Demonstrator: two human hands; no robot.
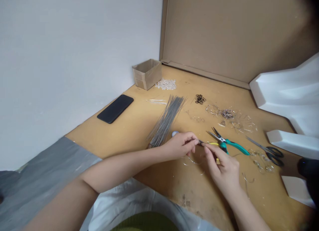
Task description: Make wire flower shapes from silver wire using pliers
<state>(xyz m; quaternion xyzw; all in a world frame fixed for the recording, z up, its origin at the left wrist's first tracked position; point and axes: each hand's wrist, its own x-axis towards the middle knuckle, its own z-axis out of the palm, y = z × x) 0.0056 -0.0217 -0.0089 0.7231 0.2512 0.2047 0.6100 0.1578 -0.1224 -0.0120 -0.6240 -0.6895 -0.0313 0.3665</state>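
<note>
My left hand [181, 145] is closed, thumb and fingers pinching one end of a small dark piece [200, 142]. At its other end the fingertips of my right hand [224, 168] are pinched together. The piece is too small to name. Thin curved wire [193, 161] shows just below the hands; whether it joins the piece I cannot tell. A yellow-handled tool [213, 143] lies partly hidden behind my right hand. Close by are green-handled needle-nose pliers [225, 143], jaws apart. Beside my left wrist lies a bundle of straight grey wires [165, 121].
Behind are a small cardboard box [147, 75], clear beads [166, 84], black rings [200, 99] and tangled wire pieces [228, 114]. Scissors [270, 152] and beaded wire [263, 163] lie right, near white foam [281, 91]. A black phone [116, 108] rests left on the table [171, 181].
</note>
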